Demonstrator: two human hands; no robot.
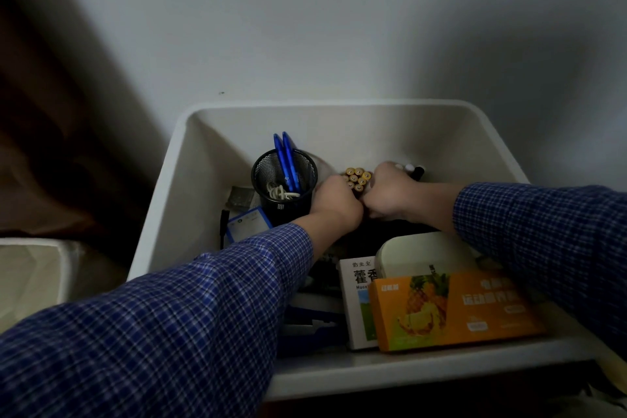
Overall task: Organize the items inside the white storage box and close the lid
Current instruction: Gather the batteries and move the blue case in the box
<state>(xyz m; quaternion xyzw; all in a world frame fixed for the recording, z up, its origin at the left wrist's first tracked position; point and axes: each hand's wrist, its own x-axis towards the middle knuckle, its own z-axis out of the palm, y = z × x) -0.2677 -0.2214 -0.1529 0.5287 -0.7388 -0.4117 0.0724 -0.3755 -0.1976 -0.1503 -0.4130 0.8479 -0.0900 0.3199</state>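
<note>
Head view: inside the white storage box (163, 200), the left hand (334, 204) and right hand (395, 195) curl around bundled batteries (356, 178) at twelve o'clock, apparently keeping them upright together; no lid is visible.

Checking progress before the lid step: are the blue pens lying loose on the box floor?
No, the blue pens stand upright in the black mesh cup inside the white storage box.
</note>
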